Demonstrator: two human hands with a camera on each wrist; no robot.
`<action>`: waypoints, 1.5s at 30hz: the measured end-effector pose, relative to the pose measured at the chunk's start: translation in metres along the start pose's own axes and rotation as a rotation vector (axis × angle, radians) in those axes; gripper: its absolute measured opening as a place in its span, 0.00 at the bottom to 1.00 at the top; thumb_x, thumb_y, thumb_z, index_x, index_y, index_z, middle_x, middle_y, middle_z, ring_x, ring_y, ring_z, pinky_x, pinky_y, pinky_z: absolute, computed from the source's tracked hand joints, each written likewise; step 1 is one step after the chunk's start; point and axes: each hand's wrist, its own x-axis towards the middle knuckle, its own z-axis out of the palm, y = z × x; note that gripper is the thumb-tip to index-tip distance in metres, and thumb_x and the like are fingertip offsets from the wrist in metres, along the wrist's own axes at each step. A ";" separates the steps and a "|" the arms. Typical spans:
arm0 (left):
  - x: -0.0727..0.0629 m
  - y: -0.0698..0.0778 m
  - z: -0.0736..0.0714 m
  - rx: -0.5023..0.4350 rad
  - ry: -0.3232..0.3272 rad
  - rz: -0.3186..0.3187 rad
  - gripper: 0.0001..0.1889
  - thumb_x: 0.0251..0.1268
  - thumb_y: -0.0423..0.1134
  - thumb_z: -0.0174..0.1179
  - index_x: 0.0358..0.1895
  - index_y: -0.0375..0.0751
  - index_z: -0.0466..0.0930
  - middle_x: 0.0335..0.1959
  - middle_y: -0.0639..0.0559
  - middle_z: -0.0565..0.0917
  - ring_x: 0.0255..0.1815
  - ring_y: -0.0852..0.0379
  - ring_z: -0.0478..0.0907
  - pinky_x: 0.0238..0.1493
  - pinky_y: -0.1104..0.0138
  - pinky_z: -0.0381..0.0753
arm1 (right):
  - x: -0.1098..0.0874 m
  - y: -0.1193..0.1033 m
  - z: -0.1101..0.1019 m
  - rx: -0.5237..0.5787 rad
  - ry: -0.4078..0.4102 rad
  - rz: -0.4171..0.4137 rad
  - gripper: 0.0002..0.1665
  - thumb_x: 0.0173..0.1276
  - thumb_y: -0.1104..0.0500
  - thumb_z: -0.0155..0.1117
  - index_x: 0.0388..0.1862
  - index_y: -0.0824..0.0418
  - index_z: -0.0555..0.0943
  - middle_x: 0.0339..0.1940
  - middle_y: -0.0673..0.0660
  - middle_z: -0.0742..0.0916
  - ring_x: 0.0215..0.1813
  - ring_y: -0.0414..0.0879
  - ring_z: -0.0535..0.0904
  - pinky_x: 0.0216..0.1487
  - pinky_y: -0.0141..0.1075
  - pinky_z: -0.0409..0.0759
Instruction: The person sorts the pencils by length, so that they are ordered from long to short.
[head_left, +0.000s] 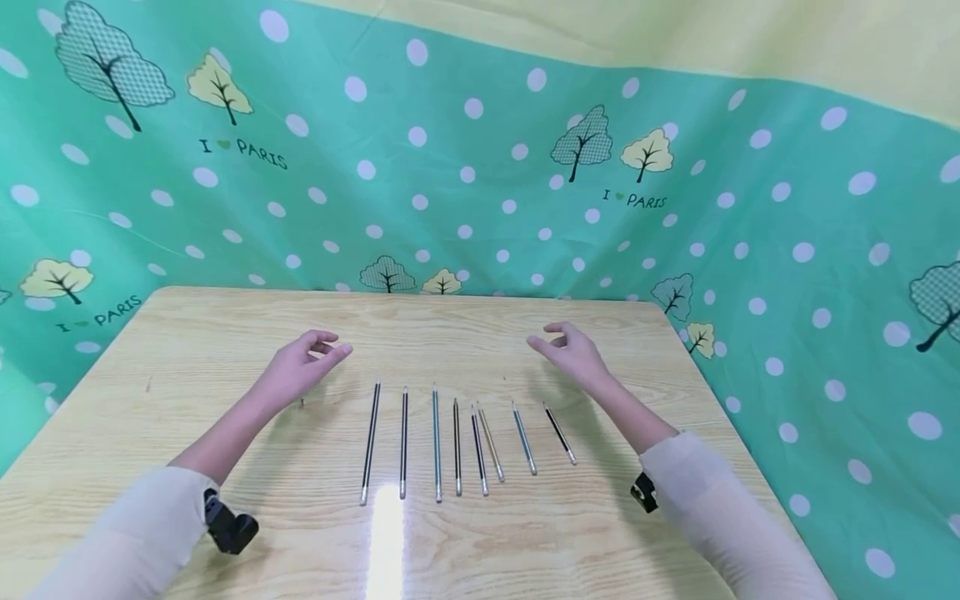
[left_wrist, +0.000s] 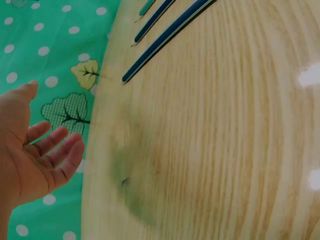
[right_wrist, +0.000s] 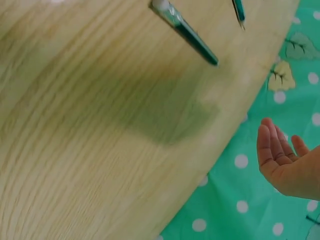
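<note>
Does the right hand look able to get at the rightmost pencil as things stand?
Probably yes: the right hand is empty and close by, and the rightmost pencil lies apart from its neighbour with nothing on top of it.

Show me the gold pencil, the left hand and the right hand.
Gold pencil [head_left: 491, 442], head view, middle of its shaft.
Left hand [head_left: 302, 365], head view, middle of the hand.
Right hand [head_left: 575, 357], head view, middle of the hand.

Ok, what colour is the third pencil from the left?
That pencil is teal, seen best in the head view.
</note>
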 end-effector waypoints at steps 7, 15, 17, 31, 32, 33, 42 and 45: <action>-0.001 0.001 0.015 0.014 -0.031 0.028 0.36 0.65 0.62 0.49 0.63 0.34 0.65 0.56 0.35 0.75 0.54 0.38 0.75 0.50 0.51 0.79 | -0.003 -0.004 0.023 -0.011 -0.032 -0.034 0.38 0.61 0.34 0.58 0.63 0.56 0.69 0.47 0.58 0.82 0.44 0.50 0.79 0.38 0.37 0.78; -0.001 0.001 0.027 0.022 -0.064 0.059 0.35 0.63 0.61 0.53 0.61 0.33 0.68 0.52 0.36 0.78 0.47 0.43 0.79 0.44 0.57 0.81 | -0.006 -0.008 0.044 -0.033 -0.073 -0.035 0.36 0.60 0.36 0.61 0.62 0.54 0.71 0.44 0.56 0.82 0.39 0.46 0.79 0.33 0.33 0.77; -0.002 0.000 0.030 0.024 -0.071 0.067 0.35 0.63 0.61 0.53 0.60 0.33 0.68 0.51 0.37 0.78 0.47 0.43 0.79 0.44 0.58 0.82 | -0.008 -0.010 0.047 -0.029 -0.073 -0.041 0.35 0.61 0.38 0.62 0.61 0.54 0.71 0.44 0.56 0.82 0.38 0.46 0.79 0.32 0.33 0.77; -0.010 0.000 0.046 0.132 -0.037 0.021 0.28 0.62 0.55 0.57 0.53 0.33 0.73 0.43 0.41 0.82 0.38 0.52 0.79 0.39 0.61 0.80 | -0.016 -0.020 0.070 0.004 -0.129 -0.071 0.32 0.60 0.40 0.64 0.60 0.53 0.73 0.40 0.53 0.82 0.34 0.44 0.78 0.30 0.33 0.77; -0.010 0.000 0.046 0.137 -0.038 0.017 0.28 0.62 0.55 0.57 0.53 0.33 0.73 0.43 0.42 0.82 0.37 0.53 0.79 0.38 0.62 0.79 | -0.017 -0.022 0.072 0.003 -0.131 -0.077 0.32 0.60 0.40 0.64 0.59 0.53 0.73 0.40 0.53 0.82 0.34 0.44 0.78 0.30 0.33 0.77; -0.011 0.000 0.046 0.144 -0.039 0.014 0.28 0.62 0.55 0.58 0.53 0.33 0.74 0.42 0.42 0.82 0.36 0.54 0.78 0.37 0.63 0.79 | -0.018 -0.023 0.073 0.004 -0.135 -0.083 0.32 0.59 0.40 0.64 0.59 0.53 0.73 0.40 0.53 0.82 0.35 0.44 0.78 0.30 0.33 0.77; -0.013 0.001 0.052 0.190 -0.047 -0.019 0.27 0.59 0.53 0.61 0.51 0.33 0.76 0.40 0.42 0.83 0.37 0.51 0.79 0.40 0.58 0.80 | -0.023 -0.031 0.092 -0.045 -0.187 -0.158 0.31 0.59 0.41 0.65 0.57 0.56 0.75 0.40 0.53 0.82 0.31 0.43 0.76 0.26 0.33 0.75; -0.014 0.000 0.055 0.198 -0.046 -0.030 0.26 0.58 0.53 0.61 0.50 0.34 0.76 0.40 0.41 0.83 0.38 0.50 0.79 0.40 0.57 0.80 | -0.025 -0.035 0.100 -0.082 -0.188 -0.181 0.29 0.59 0.43 0.65 0.55 0.56 0.76 0.36 0.51 0.81 0.25 0.41 0.74 0.22 0.32 0.73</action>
